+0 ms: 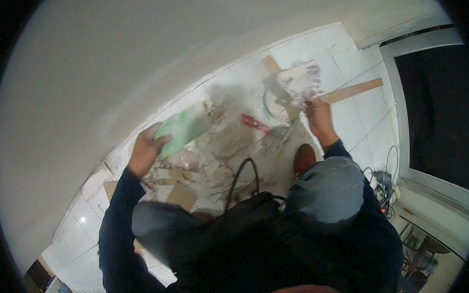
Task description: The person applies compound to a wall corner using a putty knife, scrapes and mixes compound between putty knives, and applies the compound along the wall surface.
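Note:
My left hand point(147, 143) grips a light green flat rectangular piece point(183, 129), blurred by movement, over broken tile and rubble point(208, 153). My right hand point(318, 115) is closed on the lower edge of a whitish flat piece point(297, 79) with purplish smears, also blurred. Under that piece sits a round pale object point(276, 106), possibly a bucket, its contents unclear. A red spirit level point(254, 124) lies on the debris between my hands.
A pale wall point(93, 74) borders the white tiled floor point(335, 45). Wood strips point(356, 88) lie near a dark-paned door point(431, 109). A black cable loop point(241, 172) is between my knees. A power tool with cords point(384, 181) stands at the right.

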A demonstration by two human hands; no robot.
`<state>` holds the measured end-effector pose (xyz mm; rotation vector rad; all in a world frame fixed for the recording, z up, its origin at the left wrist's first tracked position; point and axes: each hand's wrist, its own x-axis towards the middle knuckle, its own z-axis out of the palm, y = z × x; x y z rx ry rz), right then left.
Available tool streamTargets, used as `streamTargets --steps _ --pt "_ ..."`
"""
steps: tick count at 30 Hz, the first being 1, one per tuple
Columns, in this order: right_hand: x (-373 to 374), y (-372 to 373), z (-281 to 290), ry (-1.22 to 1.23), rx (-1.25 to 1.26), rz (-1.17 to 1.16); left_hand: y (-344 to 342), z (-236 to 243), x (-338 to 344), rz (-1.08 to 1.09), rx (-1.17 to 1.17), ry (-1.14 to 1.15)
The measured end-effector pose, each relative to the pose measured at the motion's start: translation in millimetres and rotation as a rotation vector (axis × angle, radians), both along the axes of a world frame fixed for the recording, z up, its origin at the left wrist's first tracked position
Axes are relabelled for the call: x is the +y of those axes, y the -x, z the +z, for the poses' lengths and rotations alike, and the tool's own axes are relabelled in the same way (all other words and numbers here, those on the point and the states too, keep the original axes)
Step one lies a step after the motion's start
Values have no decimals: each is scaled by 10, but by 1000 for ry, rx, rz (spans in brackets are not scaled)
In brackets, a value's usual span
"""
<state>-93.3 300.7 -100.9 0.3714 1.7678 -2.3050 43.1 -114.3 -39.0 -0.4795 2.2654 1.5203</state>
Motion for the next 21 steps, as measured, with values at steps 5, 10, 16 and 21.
streamTargets --steps 5,10,16,21 --pt "98 -508 600 -329 92 -25 248 -523 96 -54 1 -219" --pt "-238 -789 870 -697 337 -37 272 -959 -210 -624 811 472" --pt "60 -952 -94 -627 230 -335 -152 -412 -173 57 -24 -165" --pt "635 -278 -462 -654 194 -445 -410 -367 -313 166 -129 -107"
